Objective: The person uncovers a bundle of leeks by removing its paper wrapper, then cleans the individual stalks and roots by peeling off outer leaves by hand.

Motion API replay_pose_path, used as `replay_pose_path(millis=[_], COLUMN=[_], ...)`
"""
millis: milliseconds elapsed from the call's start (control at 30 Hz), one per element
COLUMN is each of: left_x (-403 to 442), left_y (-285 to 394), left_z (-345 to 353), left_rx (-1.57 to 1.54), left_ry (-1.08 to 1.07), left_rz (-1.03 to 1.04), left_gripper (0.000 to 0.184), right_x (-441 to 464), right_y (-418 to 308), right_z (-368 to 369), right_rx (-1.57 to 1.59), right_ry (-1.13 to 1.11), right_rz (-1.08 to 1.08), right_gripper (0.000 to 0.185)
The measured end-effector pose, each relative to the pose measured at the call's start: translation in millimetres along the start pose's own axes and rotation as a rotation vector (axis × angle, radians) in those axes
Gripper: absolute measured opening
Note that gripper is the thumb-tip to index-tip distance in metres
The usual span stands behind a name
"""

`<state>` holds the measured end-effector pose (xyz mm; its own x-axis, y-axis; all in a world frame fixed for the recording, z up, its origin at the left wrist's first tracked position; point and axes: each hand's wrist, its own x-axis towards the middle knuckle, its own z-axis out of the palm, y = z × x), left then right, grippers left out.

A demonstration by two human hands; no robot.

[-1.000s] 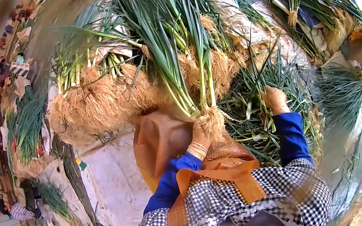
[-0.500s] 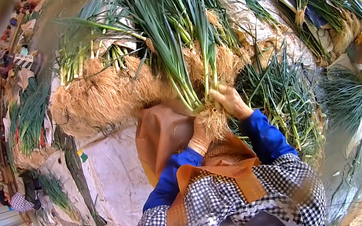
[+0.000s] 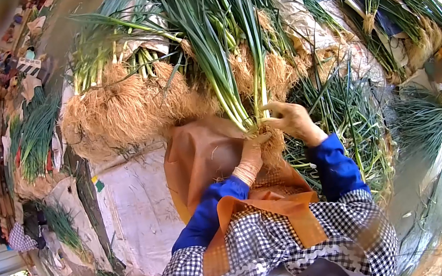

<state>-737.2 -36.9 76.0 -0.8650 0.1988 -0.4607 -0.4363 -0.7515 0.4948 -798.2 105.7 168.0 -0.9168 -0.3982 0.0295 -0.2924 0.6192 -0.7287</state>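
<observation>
A bunch of leeks (image 3: 231,100) with long green leaves stands roots-down in front of my apron. My left hand (image 3: 255,154) is closed around its lower end, beside the stringy tan roots (image 3: 274,149). On the other side, my right hand (image 3: 293,120) has its thumb and forefinger at the base of the pale stalks, pinching there. The exact contact of the fingertips is partly hidden by the stalks.
Rooted leeks (image 3: 119,97) lie in a row ahead and to the left. Loose green leaves (image 3: 343,128) are heaped at my right. A white sheet (image 3: 141,223) spreads on my left. Another person (image 3: 21,237) is at the far left.
My right hand has shifted slightly right and its fingers have loosened from a tighter grip. The left hand and bunch have moved slightly right. The bunch stays in my left hand.
</observation>
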Motion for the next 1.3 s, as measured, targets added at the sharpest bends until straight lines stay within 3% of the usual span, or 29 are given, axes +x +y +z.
replay_pose_path(millis=[67, 133, 167, 200, 267, 300, 333, 367, 400, 467, 500, 533, 600, 633, 733, 833, 900, 933, 1000, 1033, 1067, 1100, 1200, 1233, 1300], left_x=[1, -12, -15, -10, -5, -4, -12, -11, -10, -7, -5, -5, -2, -4, 2, -4, -1, -1, -8, 4, -1, -7, 1, 4, 10], left_y=[-9, 1, 7, 6, -5, -3, 11, 11, 10, 5, 3, -1, -1, 2, -6, -6, -6, -5, 2, -6, 3, 12, 2, -2, -5], left_z=[-8, 8, 14, 7, -11, -12, 1, 3, 4, 2, 2, 1, -3, -1, -9, -9, -16, -21, -16, -32, -20, -8, -23, -31, -36], left_rx=[0.119, 0.119, 0.118, 0.113, -0.209, 0.084, 0.069, 0.131, 0.195, 0.248, 0.299, 0.297, 0.273, 0.257, 0.257, 0.262, 0.184, 0.106, 0.044, 0.258, 0.223, 0.186, 0.170, 0.171, 0.011], left_ry=[0.070, 0.076, 0.080, 0.082, 0.084, 0.071, -0.045, -0.026, -0.011, -0.005, 0.003, -0.003, -0.077, -0.117, -0.146, -0.177, -0.174, -0.170, -0.139, -0.138, -0.094, -0.047, -0.057, -0.062, -0.150], left_rz=[0.023, 0.010, 0.001, 0.009, -0.099, -0.043, -0.101, -0.077, -0.051, 0.001, 0.060, 0.060, 0.057, 0.053, 0.071, 0.074, 0.021, -0.034, -0.075, 0.000, -0.062, -0.121, -0.088, -0.090, -0.149], left_gripper=[0.032, 0.033, 0.035, 0.035, 0.031, 0.027, 0.023, 0.023, 0.024, 0.027, 0.030, 0.030, 0.039, 0.043, 0.045, 0.046, 0.045, 0.045, 0.040, 0.034, 0.024, 0.017, 0.017, 0.017, 0.038], right_x=[24, 33, 27, 22, -6, -22, -37, -51, -62, -72, -78, -81, -54, -37, -2, 8, 7, -1, -26, -40, -54, -59, -75, -75, -68], right_y=[-7, 23, 3, 7, 9, 0, -2, 9, 26, 71, 112, 163, 95, 47, 7, 21, 11, 18, 15, 12, 15, 28, 80, 103, 155], right_z=[19, 40, 35, 39, 24, 0, -25, -45, -63, -77, -68, -46, -32, -26, 8, 21, 18, 16, 3, -3, -9, -23, -75, -69, -38], right_rx=[-0.228, -0.591, -0.773, -0.653, -0.253, 0.030, 0.313, 0.396, 0.472, 0.298, 0.294, -0.244, -0.239, -0.237, -0.418, -0.453, -0.551, -0.544, -0.079, 0.179, 0.483, 0.486, 0.754, 0.752, -0.733], right_ry=[-0.113, -0.203, -0.348, -0.419, -0.254, -0.355, -0.446, -0.468, -0.478, -0.263, -0.257, -0.195, 0.112, 0.055, -0.201, -0.278, -0.470, -0.217, -0.584, -0.689, -0.694, -0.698, -0.456, -0.450, -0.244], right_rz=[-0.094, -0.563, -0.465, -0.534, -0.561, -0.406, -0.241, 0.048, 0.336, 0.569, 0.573, 0.356, 0.228, 0.080, -0.221, -0.321, -0.568, -0.928, -0.570, -0.428, -0.400, -0.396, 0.396, 0.397, 0.363], right_gripper=[0.030, 0.027, 0.022, 0.018, 0.025, 0.023, 0.021, 0.019, 0.018, 0.019, 0.019, 0.025, 0.040, 0.042, 0.040, 0.035, 0.020, 0.018, 0.017, 0.018, 0.020, 0.020, 0.016, 0.016, 0.033])
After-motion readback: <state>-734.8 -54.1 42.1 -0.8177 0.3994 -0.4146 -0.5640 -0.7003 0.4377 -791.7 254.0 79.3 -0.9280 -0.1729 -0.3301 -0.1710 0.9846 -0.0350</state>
